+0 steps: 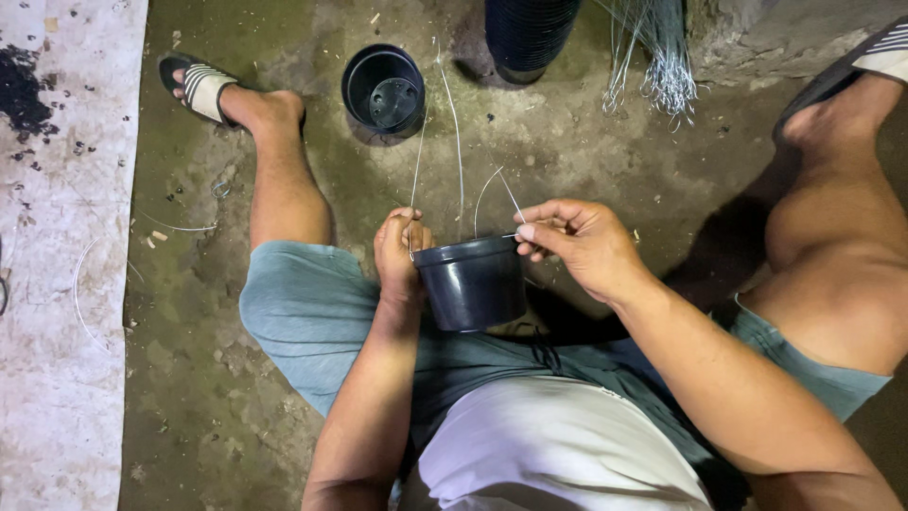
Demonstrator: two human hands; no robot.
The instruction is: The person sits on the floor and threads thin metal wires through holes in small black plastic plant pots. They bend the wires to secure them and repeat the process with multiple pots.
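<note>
1. The concrete floor is stained and gritty, and the person sits low on it with knees spread wide, so the held pot hangs above the gap between the legs.
2. A pale sheet lies on the floor well to the left of the held pot, with dark soil scattered near its top corner.
3. The person's left leg stretches away up and left of the held pot, its foot in a striped sandal.
4. A tall stack of black pots stands at the top edge, beyond the held pot.
5. A bundle of thin wires lies beyond the held pot and to its right, beside the stack.
6. The black plastic pot is held upright between both hands in front of the person's lap, rim up.
7. An empty black pot stands on the floor beyond the held pot, a little to its left, mouth up.
8. The right hand is at the right side of the held pot's rim, fingers pressed together and pinching a wire end.
9. The left hand grips the left side of the rim, fingers curled tight around another wire.
10. Thin wire strands rise from the held pot's rim, one long and nearly straight, others bent in short loops.
</note>
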